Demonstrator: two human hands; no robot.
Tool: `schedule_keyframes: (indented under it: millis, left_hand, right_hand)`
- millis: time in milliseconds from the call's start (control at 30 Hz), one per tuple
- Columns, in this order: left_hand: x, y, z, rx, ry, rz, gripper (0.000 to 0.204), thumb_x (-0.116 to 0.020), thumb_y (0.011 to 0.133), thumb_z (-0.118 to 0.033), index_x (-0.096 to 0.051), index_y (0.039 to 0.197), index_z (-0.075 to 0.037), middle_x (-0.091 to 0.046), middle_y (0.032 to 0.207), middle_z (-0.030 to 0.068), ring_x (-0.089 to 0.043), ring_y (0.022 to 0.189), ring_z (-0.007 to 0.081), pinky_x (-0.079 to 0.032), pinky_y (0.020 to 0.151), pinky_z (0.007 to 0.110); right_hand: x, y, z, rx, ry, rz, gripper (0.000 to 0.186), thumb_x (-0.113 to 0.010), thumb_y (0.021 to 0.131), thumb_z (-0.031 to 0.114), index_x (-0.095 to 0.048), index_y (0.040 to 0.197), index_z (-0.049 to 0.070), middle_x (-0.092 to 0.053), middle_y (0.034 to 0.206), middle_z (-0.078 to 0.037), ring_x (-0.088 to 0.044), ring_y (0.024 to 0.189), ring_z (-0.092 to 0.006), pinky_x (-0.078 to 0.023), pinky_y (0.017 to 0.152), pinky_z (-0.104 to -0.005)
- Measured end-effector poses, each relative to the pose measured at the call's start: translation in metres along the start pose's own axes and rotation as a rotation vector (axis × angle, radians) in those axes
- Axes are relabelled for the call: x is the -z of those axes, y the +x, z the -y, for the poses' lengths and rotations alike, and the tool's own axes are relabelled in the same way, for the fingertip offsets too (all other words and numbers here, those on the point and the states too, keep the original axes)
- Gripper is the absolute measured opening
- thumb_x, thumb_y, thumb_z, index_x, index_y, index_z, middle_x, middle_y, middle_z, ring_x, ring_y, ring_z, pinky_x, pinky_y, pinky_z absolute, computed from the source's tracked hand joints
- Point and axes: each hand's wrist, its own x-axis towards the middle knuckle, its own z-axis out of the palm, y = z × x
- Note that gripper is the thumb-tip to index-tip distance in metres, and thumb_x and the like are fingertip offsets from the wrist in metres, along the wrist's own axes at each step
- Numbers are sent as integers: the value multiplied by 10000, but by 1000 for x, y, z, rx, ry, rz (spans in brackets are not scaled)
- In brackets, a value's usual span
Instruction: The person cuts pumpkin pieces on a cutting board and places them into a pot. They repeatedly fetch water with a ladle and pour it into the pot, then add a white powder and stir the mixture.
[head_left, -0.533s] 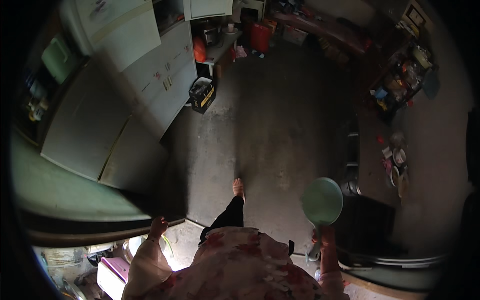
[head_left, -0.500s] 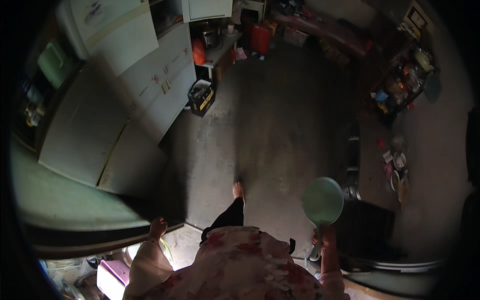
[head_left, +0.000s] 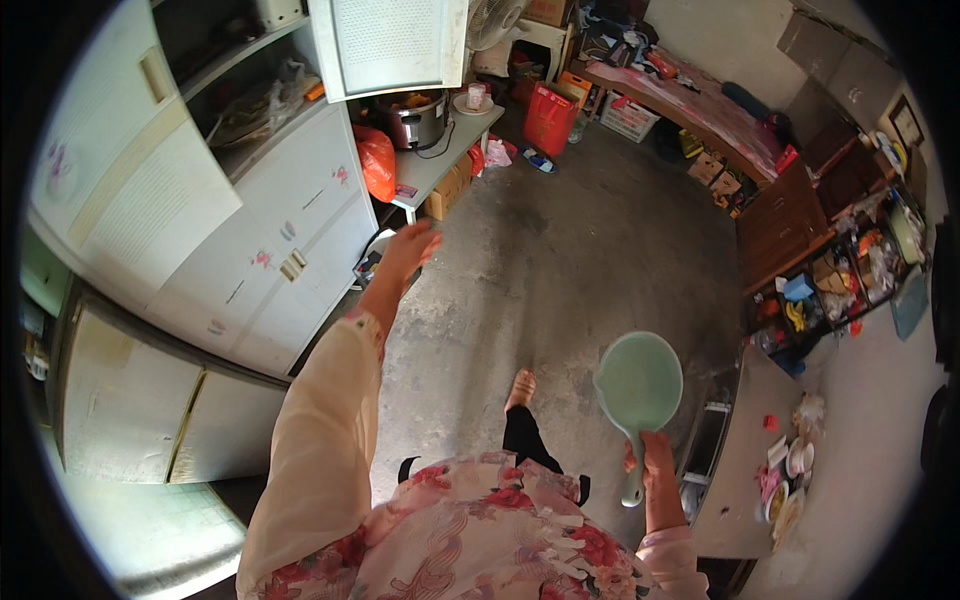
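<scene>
My left hand point(head_left: 408, 252) is raised in front of the white cabinet point(head_left: 270, 240), near the side table, with fingers apart and nothing visible in them. It appears clear of both. At lower right my right hand point(head_left: 652, 462) grips the handle of a pale green round dipper point(head_left: 637, 385), whose bowl faces up.
An open cabinet door point(head_left: 385, 50) overhangs a side table point(head_left: 433, 176) with a cooker point(head_left: 418, 130) and orange bag point(head_left: 374, 170). A red bag point(head_left: 548, 118) stands before a bed point(head_left: 680, 95). Cluttered shelves point(head_left: 850, 280) and a table with dishes point(head_left: 740, 450) line the right.
My left hand has risen forward from low at my side, and its arm is now stretched out. The view has advanced into the room and brightened. My right hand still holds the dipper.
</scene>
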Motion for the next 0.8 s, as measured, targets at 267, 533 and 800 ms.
schedule_keyframes:
  millis: [267,533,800]
  left_hand:
    - [-116,272,-11,-208,312,-122,623,-553,757,-248,-309,1244,55,-476,1179,201,-463,1094,299,-365,899,331]
    - [-165,495,-77,-462,415,-336,964,-597,752,-371,54,1289,95,38,1357,296,7,1287,347,-118,1027,360]
    - [-111,566,-109,-326,151,-716,795,-519,822,-348,-71,1283,119,-92,1347,288,-67,1279,354,-117,1026,364]
  right_hand:
    - [-27,219,169,-15,-61,116,178,-404,807,135,-491,742,-6,-498,539,-113,-448,325,-199,-380,305,-322]
    - [-77,408,304,-20,-148,155,191,-415,836,168,-487,784,-1,-501,549,-114,-431,322,-187,-368,308,-313]
    - [-173,559,433,-11,-325,317,169,-390,814,139,-481,782,0,-489,541,-100,-434,346,-172,-378,340,-304]
